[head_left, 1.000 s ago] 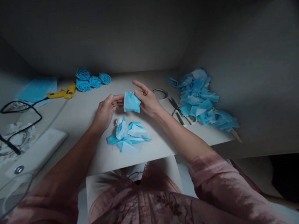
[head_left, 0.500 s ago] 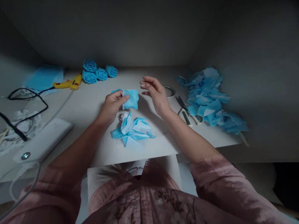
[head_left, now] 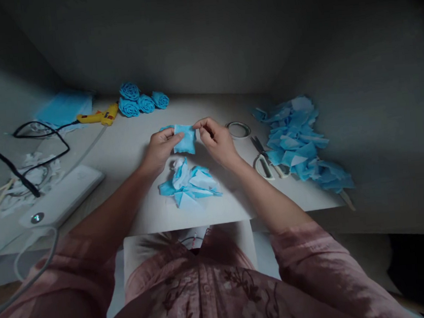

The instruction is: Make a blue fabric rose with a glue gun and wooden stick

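Observation:
A small square of blue fabric [head_left: 185,140] is held up over the table by my left hand [head_left: 161,148], thumb on its face. My right hand [head_left: 215,139] has its thumb and forefinger pinched at the square's upper right corner. Just below the square, crumpled blue and white fabric pieces [head_left: 190,183] lie on the table. To the right of my right hand are a roll of tape [head_left: 239,130] and scissors [head_left: 266,163] with pale handles.
Several blue fabric roses [head_left: 132,106] sit at the back. A yellow glue gun [head_left: 107,115], flat blue sheets [head_left: 64,108], a white power strip [head_left: 62,194], cables and scraps occupy the left. A heap of blue fabric pieces [head_left: 299,139] lies on the right.
My right hand has moved left and slightly down to the square's corner, its fingers closing into a pinch. My left hand keeps its hold on the square.

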Available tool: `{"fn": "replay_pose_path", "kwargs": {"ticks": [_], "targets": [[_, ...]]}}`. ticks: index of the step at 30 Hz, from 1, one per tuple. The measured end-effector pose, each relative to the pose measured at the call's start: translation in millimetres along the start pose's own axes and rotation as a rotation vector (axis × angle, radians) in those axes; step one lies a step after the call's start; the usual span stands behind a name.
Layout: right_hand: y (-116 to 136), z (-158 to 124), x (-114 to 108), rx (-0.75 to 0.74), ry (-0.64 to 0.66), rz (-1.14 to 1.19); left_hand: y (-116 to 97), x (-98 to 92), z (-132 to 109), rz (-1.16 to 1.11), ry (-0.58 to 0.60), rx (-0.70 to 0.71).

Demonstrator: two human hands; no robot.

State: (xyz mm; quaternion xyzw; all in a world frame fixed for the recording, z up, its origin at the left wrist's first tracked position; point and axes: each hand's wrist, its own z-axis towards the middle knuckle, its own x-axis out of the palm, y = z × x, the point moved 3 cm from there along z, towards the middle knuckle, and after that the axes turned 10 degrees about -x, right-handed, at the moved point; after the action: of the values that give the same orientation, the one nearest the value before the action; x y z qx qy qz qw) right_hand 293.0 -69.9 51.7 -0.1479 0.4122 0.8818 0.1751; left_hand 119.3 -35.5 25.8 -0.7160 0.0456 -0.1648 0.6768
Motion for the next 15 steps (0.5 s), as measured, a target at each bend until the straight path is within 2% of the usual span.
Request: {"fn": "replay_pose_path", "kwargs": {"ticks": [4,15], "targets": [[0.3,-1.2,3.2,-0.058,0.075,-0.092,-1.9,1.1,-1.9,0.008,0.009,0.018],[1.3,-1.2,4.8,-0.117,0.119,-0.208,-4.3,1.6,-2.0,0.137,-0.007,0.076]]}}
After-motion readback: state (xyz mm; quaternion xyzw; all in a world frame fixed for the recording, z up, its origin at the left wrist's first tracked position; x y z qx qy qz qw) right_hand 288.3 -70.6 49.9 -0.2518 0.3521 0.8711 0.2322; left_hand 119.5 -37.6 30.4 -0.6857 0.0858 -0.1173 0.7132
